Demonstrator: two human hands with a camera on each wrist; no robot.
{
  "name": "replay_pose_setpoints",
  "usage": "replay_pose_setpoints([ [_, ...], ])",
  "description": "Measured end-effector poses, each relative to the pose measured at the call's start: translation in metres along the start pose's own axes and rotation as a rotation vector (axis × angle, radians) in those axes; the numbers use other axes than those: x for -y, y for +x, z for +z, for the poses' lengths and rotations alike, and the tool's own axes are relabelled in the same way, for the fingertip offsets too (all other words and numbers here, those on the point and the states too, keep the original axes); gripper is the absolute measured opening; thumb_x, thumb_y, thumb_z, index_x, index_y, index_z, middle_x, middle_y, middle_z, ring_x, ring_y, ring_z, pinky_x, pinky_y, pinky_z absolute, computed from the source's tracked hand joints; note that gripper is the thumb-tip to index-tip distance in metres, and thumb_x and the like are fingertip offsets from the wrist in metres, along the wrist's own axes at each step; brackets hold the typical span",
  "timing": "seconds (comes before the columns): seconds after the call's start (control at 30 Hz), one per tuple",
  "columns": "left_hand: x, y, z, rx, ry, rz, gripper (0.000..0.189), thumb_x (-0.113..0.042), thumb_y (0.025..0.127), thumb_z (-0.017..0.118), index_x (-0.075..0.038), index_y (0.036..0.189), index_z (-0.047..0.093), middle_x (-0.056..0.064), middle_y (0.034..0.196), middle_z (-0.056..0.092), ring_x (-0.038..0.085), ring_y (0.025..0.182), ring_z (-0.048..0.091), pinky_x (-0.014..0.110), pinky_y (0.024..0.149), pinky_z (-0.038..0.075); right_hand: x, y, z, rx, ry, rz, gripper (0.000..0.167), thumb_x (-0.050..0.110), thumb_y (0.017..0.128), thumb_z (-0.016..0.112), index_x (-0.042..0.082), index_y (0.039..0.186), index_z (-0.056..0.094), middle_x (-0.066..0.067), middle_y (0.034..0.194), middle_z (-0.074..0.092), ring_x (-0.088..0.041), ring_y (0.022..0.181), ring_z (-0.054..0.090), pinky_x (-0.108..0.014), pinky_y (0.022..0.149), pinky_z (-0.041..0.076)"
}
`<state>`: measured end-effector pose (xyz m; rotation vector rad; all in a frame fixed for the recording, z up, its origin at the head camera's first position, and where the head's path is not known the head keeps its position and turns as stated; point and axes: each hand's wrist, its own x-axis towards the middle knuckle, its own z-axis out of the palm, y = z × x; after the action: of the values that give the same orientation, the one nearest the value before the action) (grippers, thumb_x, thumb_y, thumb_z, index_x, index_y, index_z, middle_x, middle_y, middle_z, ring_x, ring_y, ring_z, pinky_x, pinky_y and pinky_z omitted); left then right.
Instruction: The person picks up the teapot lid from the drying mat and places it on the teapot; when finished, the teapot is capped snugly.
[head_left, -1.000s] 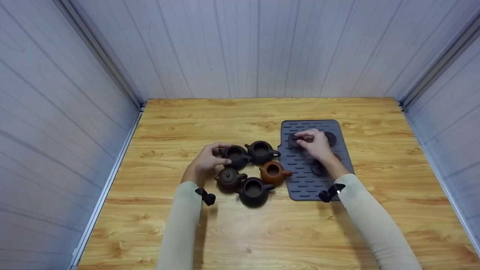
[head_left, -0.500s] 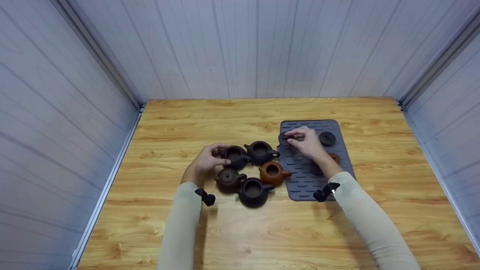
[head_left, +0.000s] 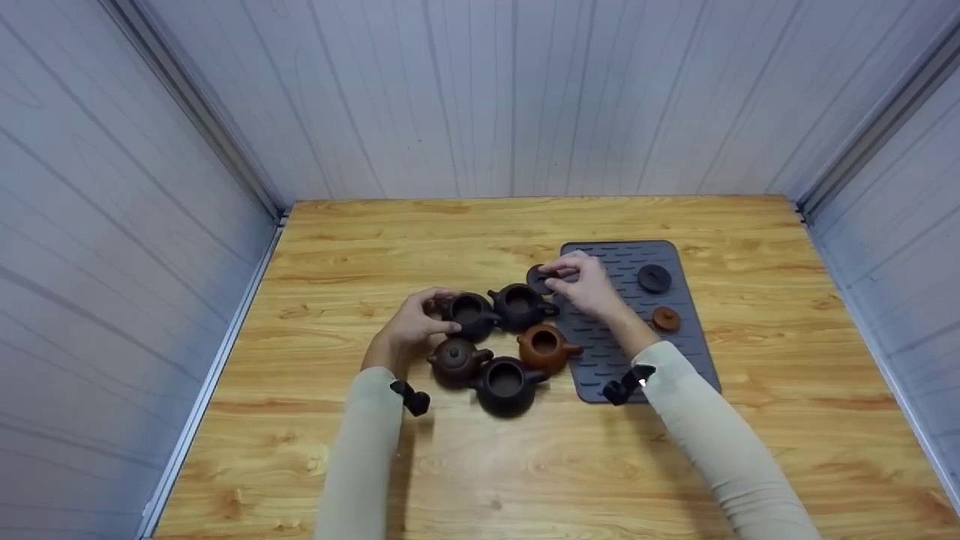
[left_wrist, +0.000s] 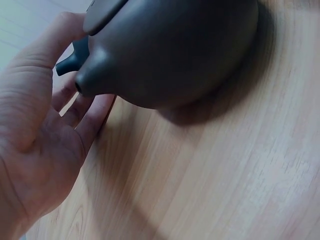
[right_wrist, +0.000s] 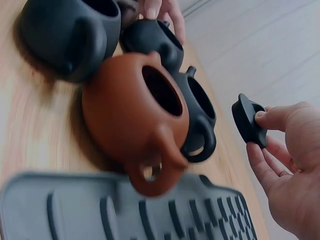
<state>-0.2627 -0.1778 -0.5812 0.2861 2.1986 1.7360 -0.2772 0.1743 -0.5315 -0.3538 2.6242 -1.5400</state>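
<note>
My right hand (head_left: 587, 289) pinches a black teapot lid (right_wrist: 245, 120) between thumb and fingers, held up beyond the mat's left edge, just behind an uncovered black teapot (head_left: 519, 306). With thumb and fingers, my left hand (head_left: 411, 319) grips another uncovered black teapot (head_left: 469, 316) from the left. Beneath that hand sits a brown teapot (head_left: 455, 361) with its lid on; its spout fills much of the left wrist view. An orange teapot (right_wrist: 132, 107) and a larger dark teapot (head_left: 506, 388), both lidless, complete the cluster.
A grey ridged mat (head_left: 607, 375) lies right of the teapots, near the orange one's handle. On it rest a dark lid (head_left: 655, 278) and an orange lid (head_left: 666, 319). My right forearm covers part of the mat. Panel walls (head_left: 480, 97) enclose the wooden table (head_left: 480, 465).
My right hand has carried the black lid leftward from the mat toward the rear black teapot. The orange lid has come into view behind the forearm. My left hand stays on its teapot.
</note>
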Motion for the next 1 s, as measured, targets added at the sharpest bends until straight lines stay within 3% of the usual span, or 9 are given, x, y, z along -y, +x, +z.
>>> replay_pose_setpoints([
  [0.27, 0.001, -0.002, -0.002, -0.003, 0.02, 0.014, 0.062, 0.01, 0.092, 0.084, 0.007, 0.15, 0.064, 0.031, 0.145, 0.07, 0.031, 0.129, 0.068, 0.023, 0.102, 0.052, 0.015, 0.008, 0.023, 0.024, 0.051, 0.0, 0.026, 0.003, 0.102, 0.079, 0.002, 0.127, 0.084, -0.023, 0.137, 0.069, -0.043, 0.125, 0.073, -0.028, 0.093, 0.058],
  [0.5, 0.0, -0.002, -0.001, -0.024, -0.011, -0.023, 0.064, 0.012, 0.091, 0.084, 0.005, 0.151, 0.065, 0.029, 0.144, 0.071, 0.021, 0.119, 0.068, 0.022, 0.102, 0.053, 0.027, 0.011, 0.039, 0.035, 0.065, -0.017, 0.023, 0.001, 0.102, 0.079, 0.002, 0.124, 0.085, -0.023, 0.134, 0.071, -0.044, 0.125, 0.073, -0.045, 0.105, 0.062],
  [0.67, 0.0, -0.001, 0.001, -0.021, -0.005, -0.012, 0.063, 0.011, 0.091, 0.084, 0.006, 0.15, 0.065, 0.027, 0.141, 0.072, 0.013, 0.113, 0.066, 0.022, 0.099, 0.052, 0.035, 0.012, 0.049, 0.063, 0.076, -0.059, 0.023, 0.0, 0.101, 0.078, 0.0, 0.123, 0.084, -0.026, 0.132, 0.071, -0.045, 0.124, 0.071, -0.054, 0.111, 0.059],
  [0.83, 0.0, -0.001, 0.001, -0.006, -0.005, 0.019, 0.061, 0.009, 0.092, 0.085, 0.008, 0.15, 0.065, 0.031, 0.14, 0.072, 0.018, 0.116, 0.068, 0.023, 0.099, 0.052, 0.041, 0.013, 0.06, 0.065, 0.075, -0.071, 0.023, 0.001, 0.1, 0.079, 0.0, 0.122, 0.085, -0.026, 0.134, 0.072, -0.047, 0.124, 0.072, -0.057, 0.115, 0.058],
  [1.0, 0.001, -0.004, 0.0, 0.007, -0.009, -0.019, 0.063, 0.008, 0.094, 0.084, 0.004, 0.153, 0.064, 0.03, 0.148, 0.069, 0.021, 0.12, 0.07, 0.021, 0.1, 0.055, 0.045, 0.015, 0.075, 0.093, 0.065, -0.061, 0.023, 0.004, 0.101, 0.08, 0.002, 0.124, 0.085, -0.025, 0.138, 0.07, -0.044, 0.124, 0.074, -0.052, 0.113, 0.061],
])
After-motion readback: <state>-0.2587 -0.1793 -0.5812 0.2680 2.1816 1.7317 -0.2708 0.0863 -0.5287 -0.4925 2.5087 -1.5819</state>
